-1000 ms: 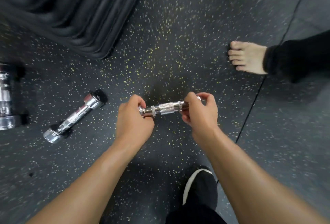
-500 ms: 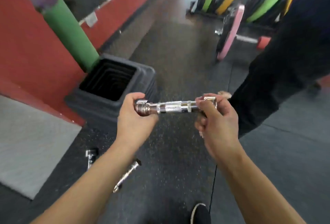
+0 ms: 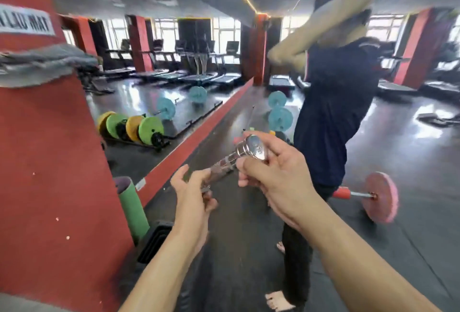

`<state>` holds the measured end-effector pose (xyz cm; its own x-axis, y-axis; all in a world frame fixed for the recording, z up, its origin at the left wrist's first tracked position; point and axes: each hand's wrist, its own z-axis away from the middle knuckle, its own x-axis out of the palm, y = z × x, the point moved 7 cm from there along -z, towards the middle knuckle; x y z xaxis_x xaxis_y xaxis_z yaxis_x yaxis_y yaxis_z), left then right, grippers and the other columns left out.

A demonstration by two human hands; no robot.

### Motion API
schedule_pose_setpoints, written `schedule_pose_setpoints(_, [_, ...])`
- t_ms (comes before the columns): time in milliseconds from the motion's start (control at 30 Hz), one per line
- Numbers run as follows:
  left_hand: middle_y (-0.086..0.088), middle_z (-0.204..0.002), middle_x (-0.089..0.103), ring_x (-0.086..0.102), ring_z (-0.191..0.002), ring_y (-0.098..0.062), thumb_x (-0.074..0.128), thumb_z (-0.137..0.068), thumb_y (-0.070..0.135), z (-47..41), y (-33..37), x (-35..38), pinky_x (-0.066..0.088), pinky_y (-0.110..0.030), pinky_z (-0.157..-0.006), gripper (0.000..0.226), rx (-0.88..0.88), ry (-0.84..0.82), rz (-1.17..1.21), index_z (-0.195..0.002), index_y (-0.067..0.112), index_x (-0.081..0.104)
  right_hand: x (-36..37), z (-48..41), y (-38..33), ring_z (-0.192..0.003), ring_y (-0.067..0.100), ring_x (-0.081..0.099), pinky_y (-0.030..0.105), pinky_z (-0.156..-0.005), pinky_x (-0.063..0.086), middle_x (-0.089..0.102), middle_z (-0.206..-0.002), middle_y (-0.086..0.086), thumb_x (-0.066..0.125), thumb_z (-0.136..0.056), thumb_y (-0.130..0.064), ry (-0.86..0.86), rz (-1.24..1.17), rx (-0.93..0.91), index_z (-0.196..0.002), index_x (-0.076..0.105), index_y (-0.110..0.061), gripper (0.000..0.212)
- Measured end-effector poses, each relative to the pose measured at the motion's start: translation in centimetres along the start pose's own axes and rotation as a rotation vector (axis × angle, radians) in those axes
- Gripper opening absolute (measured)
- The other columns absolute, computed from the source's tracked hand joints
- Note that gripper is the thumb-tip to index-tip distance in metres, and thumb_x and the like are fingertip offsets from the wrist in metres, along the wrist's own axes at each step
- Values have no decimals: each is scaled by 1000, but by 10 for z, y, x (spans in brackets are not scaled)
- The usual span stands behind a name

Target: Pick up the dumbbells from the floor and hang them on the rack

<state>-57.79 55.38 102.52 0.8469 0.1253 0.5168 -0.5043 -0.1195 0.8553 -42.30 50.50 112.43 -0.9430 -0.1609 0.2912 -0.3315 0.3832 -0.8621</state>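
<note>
Item: small chrome dumbbell [image 3: 225,166], knurled grip, polished end caps. It is held in the air between your hands, tilted. Your right hand [image 3: 271,172] curls its fingers round the higher end, and your left hand [image 3: 193,197] pinches the lower end. Handling, as judged: rigid, dense for its size, with caps likely to be slippery. Best hold is the knurled middle, between your hands.

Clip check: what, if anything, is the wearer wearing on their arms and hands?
Nothing visible. The left hand and right hand are bare: no gloves, rings or watch. The left forearm and right forearm are bare too, with no sleeves in frame.
</note>
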Motion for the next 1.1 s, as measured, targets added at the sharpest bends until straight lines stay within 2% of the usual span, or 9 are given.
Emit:
schedule_pose_setpoints(100, [5,-78,53,44,-50,-6,68,-85,32,34,40,13,33,-17,-38,44,48,-2,41,-121,32,43,30,20,-45,-59,16,69,28,-60,60,78,-93,3,81,-71,-3,-104,47,-42,-108,73,-13,39])
schedule_pose_setpoints(233, [-3,-75,50,52,-52,-11,51,-103,23,87,80,34,39,-21,-45,27,102,-27,13,-125,20,36,52,65,-95,-75,24,77,35,-64,64,80,-106,8,88,-70,1,-260,100,-125,-107,76,-21,44])
schedule_pose_setpoints(300, [-25,-101,60,67,-85,-33,49,-104,19,113,93,45,48,-35,-68,38,97,-14,-20,-138,4,42,59,86,-112,-79,21,78,31,-65,64,80,-103,6,87,-69,8,-326,106,-167,-102,78,-24,47])
schedule_pose_setpoints(367, [-28,-120,56,57,-107,-43,50,-105,21,140,103,49,38,-46,-76,38,76,24,-11,-139,2,45,68,105,-127,-78,19,76,29,-65,63,80,-100,7,86,-68,17,-387,118,-189,-100,78,-23,51])
schedule_pose_setpoints(433, [-20,-111,58,55,-103,-34,49,-105,28,164,114,50,37,-38,-70,24,46,53,9,-118,11,58,78,118,-137,-80,19,76,29,-65,63,80,-102,8,84,-70,22,-445,130,-206,-103,75,-18,53])
schedule_pose_setpoints(567, [1,-67,69,68,-67,-15,56,-87,36,195,144,37,50,-25,-60,38,98,-13,21,-58,19,74,103,141,-151,-84,14,76,31,-74,64,80,-102,4,87,-65,7,-532,123,-245,-104,76,-23,50])
schedule_pose_setpoints(767, [-2,-68,61,63,-66,-18,40,-101,37,224,190,-9,52,-23,-56,43,144,84,17,-70,17,62,159,169,-155,-85,15,76,30,-74,64,80,-106,6,86,-64,4,-643,83,-263,-100,78,-30,50])
schedule_pose_setpoints(933, [0,-58,54,59,-53,-16,32,-105,30,242,232,-70,47,-22,-48,55,182,93,13,-58,18,58,229,186,-146,-77,21,75,46,-71,65,80,-103,8,86,-63,2,-705,50,-224,-100,77,-26,48])
schedule_pose_setpoints(1100, [2,-53,58,62,-49,-16,31,-104,31,256,292,-154,47,-19,-47,64,248,124,-37,-49,20,62,329,197,-125,-78,21,76,44,-74,65,81,-101,5,88,-62,0,-758,20,-252,-97,79,-31,48])
